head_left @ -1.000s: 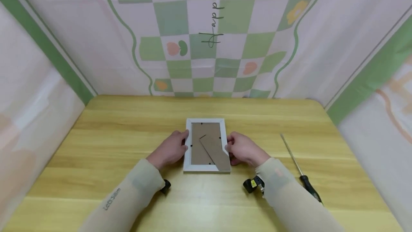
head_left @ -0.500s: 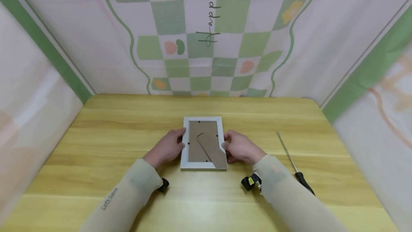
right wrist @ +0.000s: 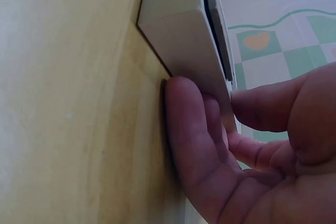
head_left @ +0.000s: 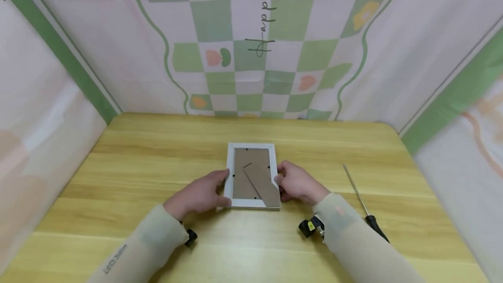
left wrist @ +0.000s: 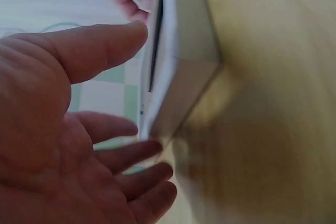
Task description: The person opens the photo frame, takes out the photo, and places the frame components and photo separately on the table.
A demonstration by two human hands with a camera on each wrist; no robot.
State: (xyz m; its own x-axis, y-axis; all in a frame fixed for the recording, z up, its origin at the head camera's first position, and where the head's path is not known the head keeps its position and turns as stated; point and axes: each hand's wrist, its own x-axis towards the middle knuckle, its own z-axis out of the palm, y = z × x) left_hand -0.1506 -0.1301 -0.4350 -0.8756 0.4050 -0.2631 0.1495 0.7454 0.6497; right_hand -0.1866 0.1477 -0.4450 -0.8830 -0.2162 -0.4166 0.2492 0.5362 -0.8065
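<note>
A white picture frame (head_left: 251, 146) lies face down on the wooden table, its brown backing board (head_left: 251, 176) showing. Small black tabs sit around the backing, and a cut-out angled stand flap reaches the lower right border. My left hand (head_left: 198, 193) is at the frame's lower left side, thumb and fingers spread and fairly straight, the thumb close to the near corner. In the left wrist view its fingers (left wrist: 134, 156) stand loose beside the side wall. My right hand (head_left: 297, 181) grips the right edge, with the thumb (right wrist: 262, 103) on the back border and fingers curled against the side.
A screwdriver (head_left: 370, 218) with a black handle lies at the right of the table (head_left: 157, 143), partly beside the right sleeve. Behind the table hangs a green and white checked cloth (head_left: 251, 82); further cloth (head_left: 51, 112) closes in both sides.
My left hand has let go of the frame's left edge and slid toward the near corner, its fingers spreading. The right hand keeps its grip; the frame stays about where it was.
</note>
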